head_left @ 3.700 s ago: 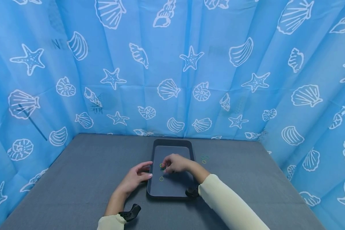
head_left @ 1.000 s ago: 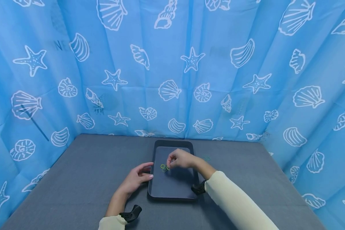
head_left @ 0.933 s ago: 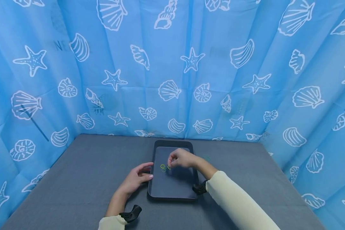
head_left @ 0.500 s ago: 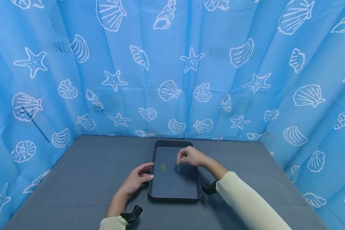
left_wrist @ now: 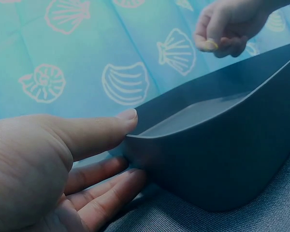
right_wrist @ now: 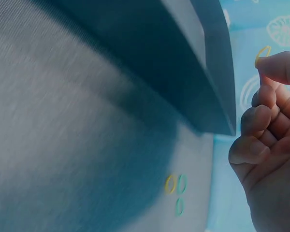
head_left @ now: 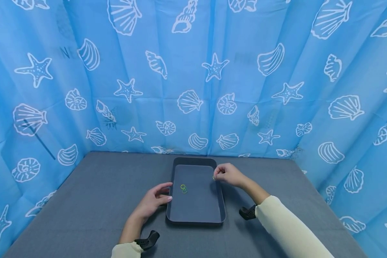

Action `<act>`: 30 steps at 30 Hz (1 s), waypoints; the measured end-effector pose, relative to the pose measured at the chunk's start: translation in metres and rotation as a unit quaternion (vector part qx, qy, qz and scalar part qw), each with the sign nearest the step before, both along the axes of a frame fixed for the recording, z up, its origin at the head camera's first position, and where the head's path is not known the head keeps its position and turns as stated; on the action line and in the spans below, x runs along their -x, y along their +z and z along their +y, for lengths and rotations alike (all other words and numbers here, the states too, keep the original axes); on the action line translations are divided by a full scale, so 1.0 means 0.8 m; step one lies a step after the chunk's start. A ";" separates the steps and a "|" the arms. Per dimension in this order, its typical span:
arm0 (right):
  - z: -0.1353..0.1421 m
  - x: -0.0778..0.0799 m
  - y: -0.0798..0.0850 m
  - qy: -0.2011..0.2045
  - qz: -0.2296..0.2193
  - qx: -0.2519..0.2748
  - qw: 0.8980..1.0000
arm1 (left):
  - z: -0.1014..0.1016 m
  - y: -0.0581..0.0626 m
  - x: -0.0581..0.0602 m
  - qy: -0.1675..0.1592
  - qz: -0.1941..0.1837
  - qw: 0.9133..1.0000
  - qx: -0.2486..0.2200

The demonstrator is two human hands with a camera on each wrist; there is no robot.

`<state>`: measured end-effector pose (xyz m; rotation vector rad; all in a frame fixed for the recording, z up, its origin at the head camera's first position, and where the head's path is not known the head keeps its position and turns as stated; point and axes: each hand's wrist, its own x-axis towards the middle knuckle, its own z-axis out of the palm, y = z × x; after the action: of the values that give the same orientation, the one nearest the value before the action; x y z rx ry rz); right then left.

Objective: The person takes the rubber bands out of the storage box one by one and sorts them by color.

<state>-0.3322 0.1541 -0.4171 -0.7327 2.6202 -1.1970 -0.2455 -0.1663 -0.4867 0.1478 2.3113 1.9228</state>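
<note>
My right hand (head_left: 228,175) pinches a small yellow rubber band (right_wrist: 262,56) between thumb and forefinger, above the right rim of a dark grey tray (head_left: 196,211). The other fingers are curled in. Lying on the left part of the tray's floor, yellow and green rubber bands (head_left: 184,189) touch or overlap. My left hand (head_left: 149,200) rests at the tray's left side. In the left wrist view its thumb touches the rim and its fairly straight fingers (left_wrist: 111,195) lie against the outer wall.
On the grey cloth right of the tray, the right wrist view shows a yellow band (right_wrist: 170,184) and two green bands (right_wrist: 182,184); the right hand hides them in the head view. A blue shell-print curtain (head_left: 193,82) encloses the table's back and sides.
The loose yellow band nearest the tray's front was picked up by the right hand. That hand has carried it from mid-tray to the right rim. The left hand stays put.
</note>
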 end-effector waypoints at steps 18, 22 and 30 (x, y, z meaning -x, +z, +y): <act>0.059 -0.008 -0.035 -0.089 0.010 -0.002 0.996 | 0.000 -0.001 0.000 0.000 -0.001 1.000 -0.003; 0.064 -0.010 -0.041 -0.108 -0.004 -0.004 0.994 | 0.000 0.000 0.000 0.002 -0.001 1.000 0.000; 0.075 -0.017 -0.049 -0.132 0.003 -0.001 0.991 | 0.001 0.001 -0.001 0.001 0.003 1.000 0.001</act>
<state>-0.3184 0.2140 -0.4560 -0.3969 2.7896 -1.2567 -0.2449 -0.1657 -0.4863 0.1504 2.3172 1.9238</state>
